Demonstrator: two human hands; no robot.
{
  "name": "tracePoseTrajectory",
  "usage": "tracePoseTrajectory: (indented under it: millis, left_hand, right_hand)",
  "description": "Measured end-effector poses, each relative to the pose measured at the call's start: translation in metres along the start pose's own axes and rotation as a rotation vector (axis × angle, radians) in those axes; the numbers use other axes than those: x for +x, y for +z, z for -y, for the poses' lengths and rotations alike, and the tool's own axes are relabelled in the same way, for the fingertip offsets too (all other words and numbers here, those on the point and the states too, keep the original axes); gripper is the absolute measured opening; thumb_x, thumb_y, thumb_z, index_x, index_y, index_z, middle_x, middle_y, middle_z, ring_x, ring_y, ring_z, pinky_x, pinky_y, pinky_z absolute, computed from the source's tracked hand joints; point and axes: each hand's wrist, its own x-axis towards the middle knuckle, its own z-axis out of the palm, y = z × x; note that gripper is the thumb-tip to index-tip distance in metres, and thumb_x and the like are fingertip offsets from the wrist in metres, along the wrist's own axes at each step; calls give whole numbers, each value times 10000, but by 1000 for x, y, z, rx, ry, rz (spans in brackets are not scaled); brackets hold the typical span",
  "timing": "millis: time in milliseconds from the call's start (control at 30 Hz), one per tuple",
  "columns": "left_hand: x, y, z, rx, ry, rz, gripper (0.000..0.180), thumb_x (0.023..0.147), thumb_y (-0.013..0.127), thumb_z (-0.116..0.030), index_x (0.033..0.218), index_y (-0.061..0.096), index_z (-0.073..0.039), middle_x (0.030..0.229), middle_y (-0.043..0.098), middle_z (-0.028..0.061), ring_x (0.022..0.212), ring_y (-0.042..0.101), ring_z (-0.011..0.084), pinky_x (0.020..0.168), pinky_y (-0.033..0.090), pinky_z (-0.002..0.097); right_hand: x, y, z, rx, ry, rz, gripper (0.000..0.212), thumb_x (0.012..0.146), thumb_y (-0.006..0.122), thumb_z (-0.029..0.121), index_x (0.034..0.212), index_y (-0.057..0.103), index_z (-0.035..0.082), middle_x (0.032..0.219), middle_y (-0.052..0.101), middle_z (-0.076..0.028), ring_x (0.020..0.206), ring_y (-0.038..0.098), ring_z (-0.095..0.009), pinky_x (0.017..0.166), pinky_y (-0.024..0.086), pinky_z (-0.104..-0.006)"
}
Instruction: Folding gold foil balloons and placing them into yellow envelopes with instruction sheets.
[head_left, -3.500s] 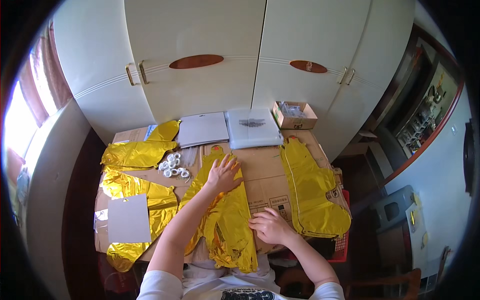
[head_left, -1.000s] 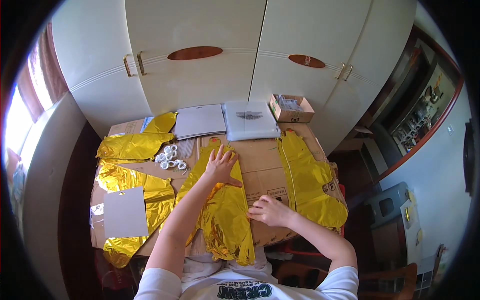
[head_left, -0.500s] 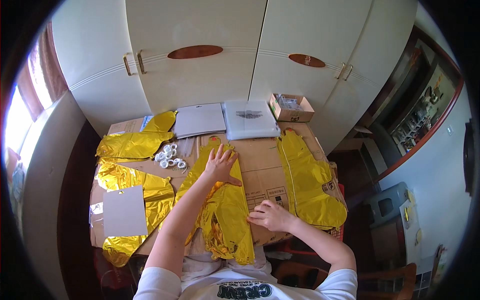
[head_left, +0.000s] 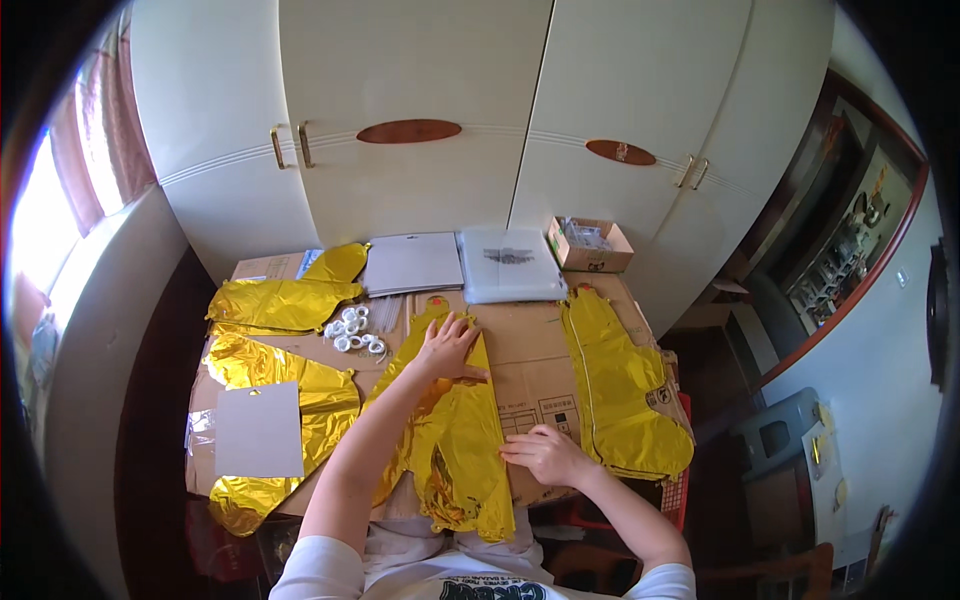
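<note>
In the middle of the table a flat gold foil balloon [head_left: 465, 410] lies lengthwise, with a shiny crumpled lower end hanging over the near edge. My left hand [head_left: 447, 350] rests on its upper part, palm down and fingers spread. At its right edge my right hand [head_left: 545, 455] has its fingers drawn together on the foil's border. To the right lies another flat gold foil balloon [head_left: 625, 400]. More gold foil sheets lie at the left, one of them partly under a grey card [head_left: 259, 430].
Cardboard [head_left: 530, 350] covers the table. White ribbon rolls [head_left: 355, 330] lie left of centre. Farther back are a stack of grey cards [head_left: 413, 264], a clear plastic packet [head_left: 510, 265] and a small open box [head_left: 592, 246] of clear bags. White cabinets [head_left: 410, 60] stand behind.
The view has tilted up a little, so the table sits lower in the picture. Both hands stay at nearly the same places on the foil, which lies slightly smoother below my left hand.
</note>
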Motion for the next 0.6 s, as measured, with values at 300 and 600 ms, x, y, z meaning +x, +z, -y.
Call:
tracePoseTrajectory:
  millis: [300, 600]
  left_hand:
    - [-120, -40, 30, 58, -70, -3, 781, 871, 594, -566, 1436, 410, -59, 1488, 371, 207, 1447, 252, 365, 1170, 207, 532]
    - [-240, -14, -17, 151, -8, -67, 830, 868, 582, -585, 1422, 421, 11, 1495, 389, 210, 1410, 331, 381, 1149, 232, 540]
  right_hand:
    - [-11, 4, -10, 12, 107, -51, 243, 788, 599, 55, 972, 749, 107, 1063, 726, -28, 1076, 650, -175, 942, 470, -362]
    - [80, 16, 31, -4, 98, -121, 383, 913, 606, 274, 1261, 615, 115, 1353, 557, -94, 1273, 505, -266, 1073, 384, -464]
